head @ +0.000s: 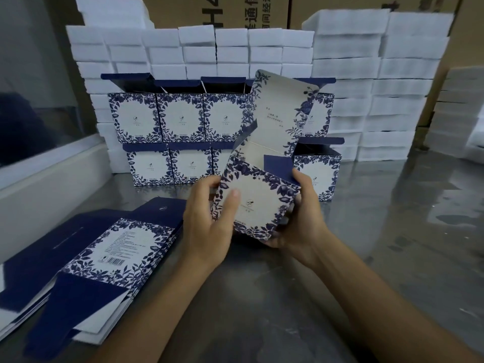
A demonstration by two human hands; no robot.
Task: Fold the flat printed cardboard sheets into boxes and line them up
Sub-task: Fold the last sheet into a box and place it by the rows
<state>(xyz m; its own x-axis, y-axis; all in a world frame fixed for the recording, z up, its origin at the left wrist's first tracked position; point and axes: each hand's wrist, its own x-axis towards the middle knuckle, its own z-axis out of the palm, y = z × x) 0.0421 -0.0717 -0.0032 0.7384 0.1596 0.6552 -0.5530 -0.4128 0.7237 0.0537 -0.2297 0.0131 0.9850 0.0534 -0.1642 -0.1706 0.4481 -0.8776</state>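
Note:
I hold a blue-and-white floral box [258, 197] above the steel table, tilted, with its lid flap [281, 111] standing open and upward. My left hand [209, 221] grips its left side, thumb on the printed front. My right hand [298, 218] cups the right side and bottom, thumb on the top edge. A pile of flat printed sheets [104, 258] lies at the lower left. Behind, folded boxes [180, 117] stand in two stacked rows with their lids open.
White foam blocks [348, 82] are stacked high behind and right of the box rows. Brown cartons [262, 11] stand at the back. A white ledge [52, 174] runs along the left. The steel table [379, 231] stretches to the right and front.

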